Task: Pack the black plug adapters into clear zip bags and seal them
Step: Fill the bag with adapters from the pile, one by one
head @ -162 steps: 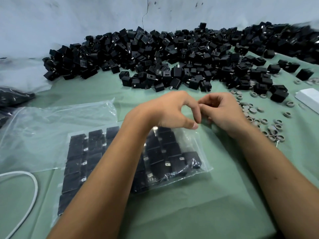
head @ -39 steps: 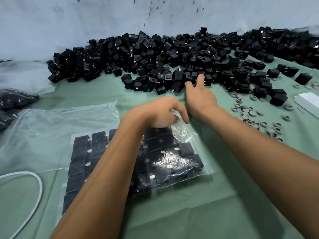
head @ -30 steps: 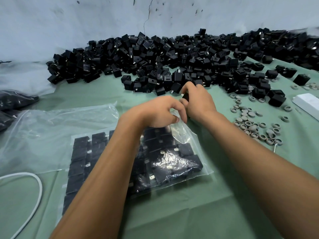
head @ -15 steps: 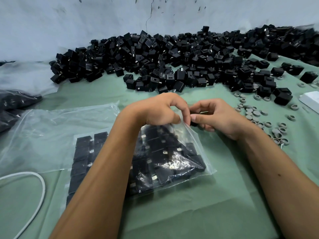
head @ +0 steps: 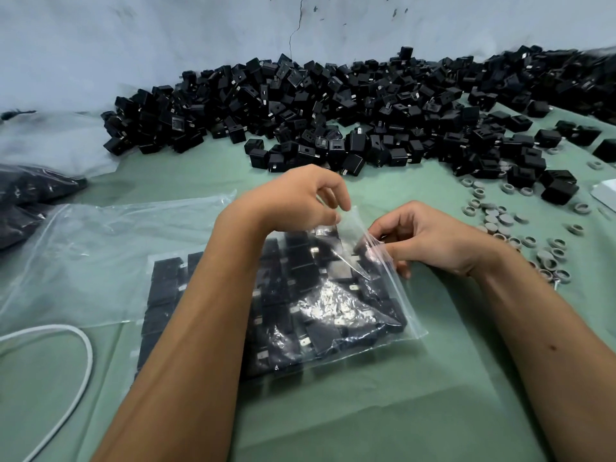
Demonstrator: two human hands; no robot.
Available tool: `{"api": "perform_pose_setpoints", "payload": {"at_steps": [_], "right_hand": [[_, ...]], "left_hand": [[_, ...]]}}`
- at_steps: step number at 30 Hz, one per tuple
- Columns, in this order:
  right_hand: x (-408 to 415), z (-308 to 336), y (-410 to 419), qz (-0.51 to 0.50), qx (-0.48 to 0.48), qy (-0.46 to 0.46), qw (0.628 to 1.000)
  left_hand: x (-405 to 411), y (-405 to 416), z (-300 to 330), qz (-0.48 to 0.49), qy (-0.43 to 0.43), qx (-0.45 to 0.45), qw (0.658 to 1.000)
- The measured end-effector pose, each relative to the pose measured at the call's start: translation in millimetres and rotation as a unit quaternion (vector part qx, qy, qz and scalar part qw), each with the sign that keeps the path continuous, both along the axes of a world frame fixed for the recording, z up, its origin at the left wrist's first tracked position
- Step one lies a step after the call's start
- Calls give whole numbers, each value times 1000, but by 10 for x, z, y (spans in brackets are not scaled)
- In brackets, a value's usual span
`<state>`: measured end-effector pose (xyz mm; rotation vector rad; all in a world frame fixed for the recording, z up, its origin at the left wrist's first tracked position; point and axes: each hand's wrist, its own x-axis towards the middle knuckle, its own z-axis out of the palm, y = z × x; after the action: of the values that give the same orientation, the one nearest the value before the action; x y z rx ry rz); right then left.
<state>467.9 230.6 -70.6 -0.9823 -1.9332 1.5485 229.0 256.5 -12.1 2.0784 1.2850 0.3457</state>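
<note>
On the green cloth (head: pixel 366 411) lies a clear bag (head: pixel 333 305) packed with rows of black adapters (head: pixel 300 268). At its open top edge the left hand (head: pixel 300 198) pinches the upper film and lifts it. Beside it the right hand (head: pixel 430 238), fingers curled, pushes one adapter (head: pixel 361 250) into the mouth. Behind, against the wall, spreads the pile (head: pixel 333 105) of loose adapters. Grey rings (head: pixel 500 221) lie scattered at right, an empty bag (head: pixel 83 255) and white cable (head: pixel 85 355) at left.
</note>
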Motion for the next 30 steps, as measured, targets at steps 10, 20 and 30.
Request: {"api": "perform_pose_setpoints", "payload": {"at_steps": [10, 20, 30], "right_hand": [[-76, -21, -2, 7, 13, -9, 1000], [-196, 3, -55, -35, 22, -25, 999], [-88, 49, -52, -42, 33, -34, 998]], "left_hand": [[-164, 26, -77, 34, 46, -61, 997], [-169, 56, -117, 38, 36, -65, 997], [-164, 53, -127, 35, 35, -63, 997]]}}
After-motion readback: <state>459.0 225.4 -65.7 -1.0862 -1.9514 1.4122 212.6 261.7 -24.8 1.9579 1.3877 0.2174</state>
